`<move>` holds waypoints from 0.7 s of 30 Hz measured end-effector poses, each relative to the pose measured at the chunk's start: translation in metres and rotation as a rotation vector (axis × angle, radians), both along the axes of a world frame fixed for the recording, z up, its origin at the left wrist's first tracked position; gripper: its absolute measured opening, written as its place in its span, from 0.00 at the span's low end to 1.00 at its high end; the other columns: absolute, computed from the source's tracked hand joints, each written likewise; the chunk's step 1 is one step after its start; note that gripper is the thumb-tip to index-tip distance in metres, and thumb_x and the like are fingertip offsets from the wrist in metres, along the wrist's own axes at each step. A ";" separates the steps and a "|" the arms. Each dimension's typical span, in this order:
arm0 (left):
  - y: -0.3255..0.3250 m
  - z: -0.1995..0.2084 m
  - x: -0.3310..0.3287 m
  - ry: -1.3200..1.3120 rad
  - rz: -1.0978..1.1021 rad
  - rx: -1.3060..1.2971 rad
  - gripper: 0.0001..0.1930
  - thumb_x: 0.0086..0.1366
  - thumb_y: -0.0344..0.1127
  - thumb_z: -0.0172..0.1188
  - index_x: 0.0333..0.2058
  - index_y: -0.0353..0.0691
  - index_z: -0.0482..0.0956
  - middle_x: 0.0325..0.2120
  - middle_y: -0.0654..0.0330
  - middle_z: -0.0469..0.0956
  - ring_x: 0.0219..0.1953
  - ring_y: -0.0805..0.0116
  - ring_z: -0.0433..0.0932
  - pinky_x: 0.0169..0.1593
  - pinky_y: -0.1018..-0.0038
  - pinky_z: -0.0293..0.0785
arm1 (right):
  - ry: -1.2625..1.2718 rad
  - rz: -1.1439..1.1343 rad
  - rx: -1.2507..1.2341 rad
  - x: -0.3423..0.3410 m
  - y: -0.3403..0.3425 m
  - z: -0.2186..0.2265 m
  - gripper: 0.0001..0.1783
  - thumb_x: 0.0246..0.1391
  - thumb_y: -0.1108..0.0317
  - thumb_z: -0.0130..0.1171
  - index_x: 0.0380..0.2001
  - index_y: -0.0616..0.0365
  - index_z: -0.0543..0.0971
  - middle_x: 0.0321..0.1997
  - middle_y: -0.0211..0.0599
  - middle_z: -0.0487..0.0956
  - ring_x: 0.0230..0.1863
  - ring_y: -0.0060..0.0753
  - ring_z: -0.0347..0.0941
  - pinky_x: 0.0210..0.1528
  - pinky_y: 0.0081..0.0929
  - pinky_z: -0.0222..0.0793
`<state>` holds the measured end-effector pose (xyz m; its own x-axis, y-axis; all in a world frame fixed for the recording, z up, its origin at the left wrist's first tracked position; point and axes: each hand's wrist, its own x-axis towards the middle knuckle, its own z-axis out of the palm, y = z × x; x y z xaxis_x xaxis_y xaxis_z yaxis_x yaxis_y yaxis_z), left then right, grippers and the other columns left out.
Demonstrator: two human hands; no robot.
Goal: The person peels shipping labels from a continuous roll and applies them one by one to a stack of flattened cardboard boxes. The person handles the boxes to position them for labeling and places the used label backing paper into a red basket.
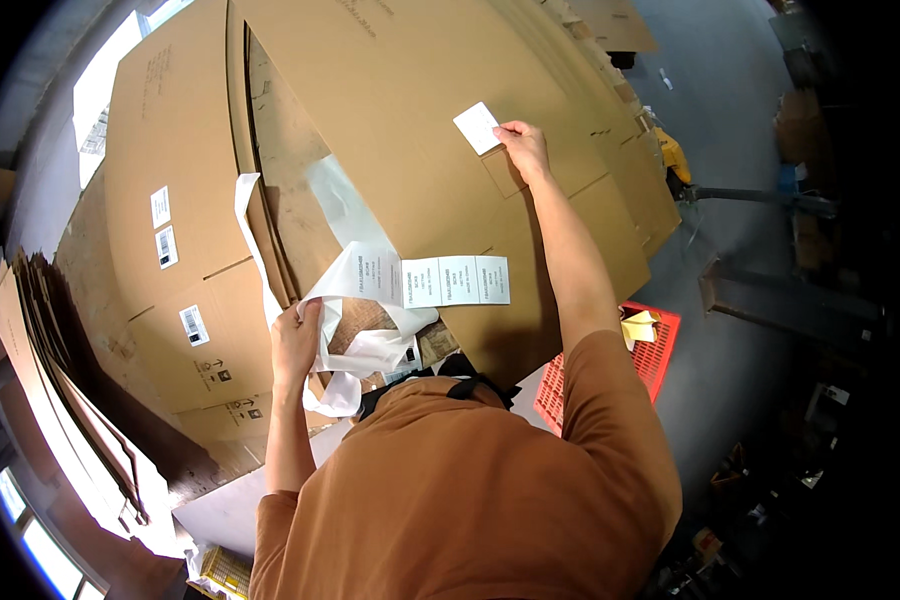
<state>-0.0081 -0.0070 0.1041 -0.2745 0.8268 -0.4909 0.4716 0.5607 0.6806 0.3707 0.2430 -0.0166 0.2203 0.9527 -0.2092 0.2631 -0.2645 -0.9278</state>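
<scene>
My right hand (pixel 526 152) pinches the lower right corner of a white label (pixel 476 128), which lies over the large flat cardboard sheet (pixel 400 120). Just below that label is a square outline on the board. At the left, my left hand (pixel 296 342) is closed on a strip of printed labels (pixel 458 281). The strip's label end stretches right across the sheet's lower edge. Its pale backing paper (pixel 370 350) curls in loops beside my left hand and down toward my body.
Another stack of flattened cardboard (pixel 175 110) with stuck-on labels lies left. More sheets (pixel 70 400) lean at the far left. A red plastic crate (pixel 660 350) with yellowish paper stands by my right arm. A yellow-handled device (pixel 672 155) sits beyond the cardboard's right edge.
</scene>
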 end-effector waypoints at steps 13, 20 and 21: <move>0.012 -0.003 0.014 -0.015 0.009 -0.016 0.19 0.64 0.44 0.54 0.31 0.29 0.79 0.17 0.58 0.74 0.22 0.75 0.68 0.29 0.72 0.67 | -0.697 0.078 -0.048 -0.022 -0.009 0.012 0.17 0.51 0.62 0.61 0.42 0.59 0.77 0.30 0.40 0.81 0.34 0.36 0.77 0.39 0.35 0.69; 0.011 0.002 0.013 0.010 0.023 0.019 0.17 0.63 0.42 0.54 0.32 0.29 0.78 0.16 0.57 0.73 0.22 0.75 0.67 0.28 0.73 0.67 | -1.326 0.277 -0.102 -0.048 -0.006 0.037 0.34 0.56 0.56 0.55 0.63 0.50 0.56 0.57 0.42 0.70 0.60 0.43 0.64 0.57 0.48 0.58; 0.010 0.003 0.011 0.009 0.022 0.037 0.17 0.63 0.42 0.54 0.32 0.29 0.78 0.17 0.57 0.73 0.22 0.75 0.68 0.28 0.72 0.67 | -1.314 0.311 -0.040 -0.051 -0.007 0.034 0.34 0.57 0.53 0.51 0.64 0.51 0.55 0.61 0.42 0.64 0.64 0.43 0.57 0.60 0.49 0.53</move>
